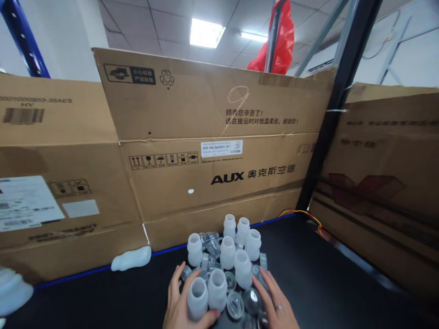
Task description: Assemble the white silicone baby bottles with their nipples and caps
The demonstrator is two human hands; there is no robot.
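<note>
A cluster of small white open-necked plastic bottles (227, 253) stands upright on the black surface, mixed with several clear plastic cups or caps (235, 305). My left hand (176, 304) curls round the front left of the cluster. Its thumb lies before two white bottles (198, 299), with the fingers behind and beside them. On the right, my right hand (276, 301) has its fingers stretched out along the cluster's edge, touching or close to the clear pieces. A ring shows on one finger. Some clear pieces are hidden behind the bottles.
Tall cardboard panels (178, 105) wall off the back and left, with another box (384, 173) at right. A dark post (325, 114) stands at the back right corner, near yellow-red wires (308, 213). White wrapped pieces (131, 258) lie at left.
</note>
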